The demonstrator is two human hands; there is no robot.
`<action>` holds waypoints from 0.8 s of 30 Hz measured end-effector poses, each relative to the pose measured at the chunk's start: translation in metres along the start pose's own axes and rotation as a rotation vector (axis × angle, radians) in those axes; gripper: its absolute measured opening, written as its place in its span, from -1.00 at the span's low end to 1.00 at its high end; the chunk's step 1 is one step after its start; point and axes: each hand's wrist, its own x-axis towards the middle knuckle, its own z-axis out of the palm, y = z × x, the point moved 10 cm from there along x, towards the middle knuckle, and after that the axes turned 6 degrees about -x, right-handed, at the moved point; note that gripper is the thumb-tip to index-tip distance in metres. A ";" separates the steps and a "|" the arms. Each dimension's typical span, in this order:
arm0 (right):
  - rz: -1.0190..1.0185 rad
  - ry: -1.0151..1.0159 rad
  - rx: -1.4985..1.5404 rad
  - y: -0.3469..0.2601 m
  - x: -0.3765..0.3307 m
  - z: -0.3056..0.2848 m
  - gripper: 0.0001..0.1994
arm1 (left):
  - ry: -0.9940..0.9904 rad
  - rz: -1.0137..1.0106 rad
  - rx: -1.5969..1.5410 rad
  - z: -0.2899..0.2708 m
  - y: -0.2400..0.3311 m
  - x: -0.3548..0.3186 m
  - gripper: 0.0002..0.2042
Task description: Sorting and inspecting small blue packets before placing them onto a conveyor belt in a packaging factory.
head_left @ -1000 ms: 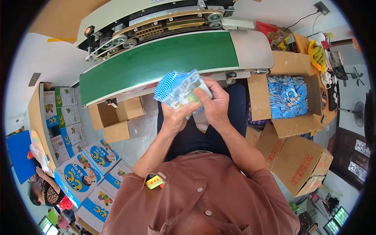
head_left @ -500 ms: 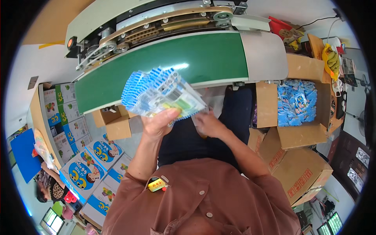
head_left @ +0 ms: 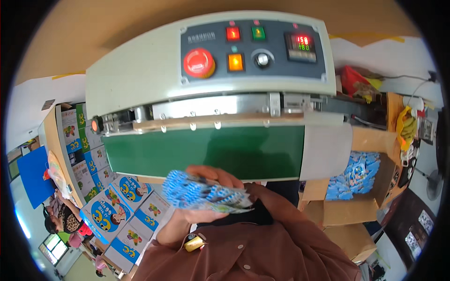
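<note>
The packets (head_left: 190, 193) are patterned blue and white, the belt (head_left: 178, 150) green, the shirt (head_left: 267, 250) brown.

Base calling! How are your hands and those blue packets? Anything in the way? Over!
Left hand gripping bunched blue packets. Right hand mostly hidden, grip unclear; packets blocking the view. Green belt beyond them. Over.

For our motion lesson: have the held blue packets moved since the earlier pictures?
Yes: against the green belt, the blue packets shifted toward the brown shirt.

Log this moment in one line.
left hand: gripping blue packets | right hand: unclear | packets: in front of green belt | orange button: lit | open carton: more packets inside
</note>
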 end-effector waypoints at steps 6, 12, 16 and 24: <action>0.073 0.111 -0.099 -0.051 -0.013 -0.050 -0.73 | 0.047 -0.109 -0.038 0.011 0.009 0.010 -0.30; 0.151 0.300 -0.196 -0.075 -0.052 -0.093 -0.73 | 0.048 -0.131 -0.070 0.013 0.003 0.021 -0.34; 0.205 0.409 -0.277 -0.092 -0.068 -0.119 -0.72 | 0.032 -0.147 -0.053 0.017 -0.002 0.015 -0.34; 0.309 0.610 -0.519 -0.117 -0.098 -0.099 -0.72 | 0.279 -0.134 -0.053 -0.010 -0.022 -0.028 -0.26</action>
